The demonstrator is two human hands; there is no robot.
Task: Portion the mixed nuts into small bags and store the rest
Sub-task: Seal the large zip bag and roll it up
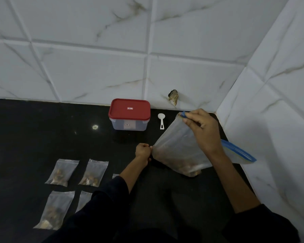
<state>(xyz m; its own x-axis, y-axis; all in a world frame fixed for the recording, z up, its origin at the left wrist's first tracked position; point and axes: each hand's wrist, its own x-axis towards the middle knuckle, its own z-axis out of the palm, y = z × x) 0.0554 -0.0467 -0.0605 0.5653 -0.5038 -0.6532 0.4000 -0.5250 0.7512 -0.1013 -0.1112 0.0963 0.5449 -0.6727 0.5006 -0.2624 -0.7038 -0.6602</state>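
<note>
Both hands grip the big zip bag holding leftover nuts.

Both hands raised, fingers pinched

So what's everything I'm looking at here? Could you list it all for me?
large zip bag: one, clear with a blue zip strip, held up right of centre, a few nuts at its bottom
small bags: five at least partly in view, clear with nuts inside, lying in two rows at the lower left; three partly hidden by the left arm
container: one, clear with a red lid on, at the back by the wall
scoop: one, white, lying right of the container
counter: one, black
wall tiles: white marbled, behind and to the right
left hand: pinches the large bag's lower corner
right hand: grips the bag's zip edge
</note>
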